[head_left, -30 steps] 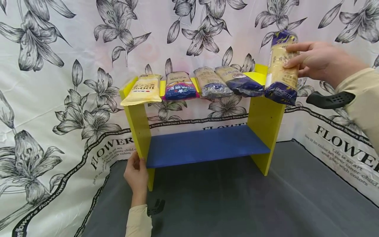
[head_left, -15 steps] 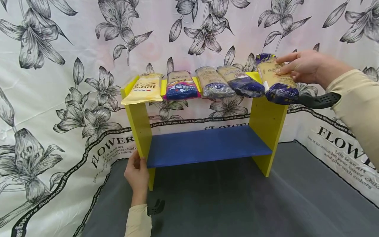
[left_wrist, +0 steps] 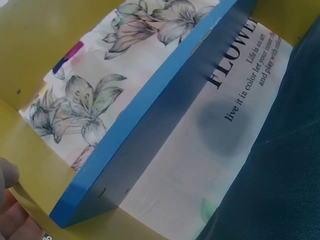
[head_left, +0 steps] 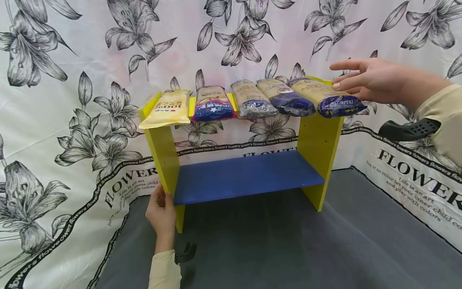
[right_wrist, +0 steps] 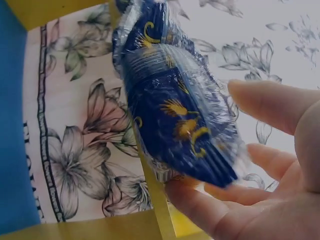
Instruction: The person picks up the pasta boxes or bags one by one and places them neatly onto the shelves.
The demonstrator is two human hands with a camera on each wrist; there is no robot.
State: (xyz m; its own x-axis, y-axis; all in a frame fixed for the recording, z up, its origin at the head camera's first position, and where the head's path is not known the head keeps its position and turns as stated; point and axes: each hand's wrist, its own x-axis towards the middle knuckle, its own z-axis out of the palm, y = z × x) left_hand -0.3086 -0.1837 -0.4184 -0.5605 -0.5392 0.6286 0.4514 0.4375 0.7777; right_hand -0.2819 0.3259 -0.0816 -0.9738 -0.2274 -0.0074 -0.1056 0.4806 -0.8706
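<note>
A blue-and-clear spaghetti packet [head_left: 326,96] lies at the right end of the top of a yellow-and-blue shelf [head_left: 249,176]. My right hand [head_left: 388,82] is just beside and above it, fingers extended and thumb apart. In the right wrist view the fingers [right_wrist: 200,205] spread around the packet's end [right_wrist: 165,100] without closing on it; whether a fingertip touches it I cannot tell. Low on the shelf's left yellow side panel [head_left: 162,160], my left hand [head_left: 161,214] grips the edge between thumb and fingers. Only its fingertips [left_wrist: 9,172] show in the left wrist view.
Left of the spaghetti lie a dark-blue-ended packet [head_left: 285,96], a clear noodle packet [head_left: 252,98], a blue-and-pink packet [head_left: 213,103] and a pale yellow packet [head_left: 167,107]. Flowered cloth [head_left: 90,48] hangs behind. The shelf stands on a dark grey surface [head_left: 249,241].
The spaghetti packet has come down from upright to lying flat on the shelf top. My right hand has let go of it. The left hand keeps its hold on the panel.
</note>
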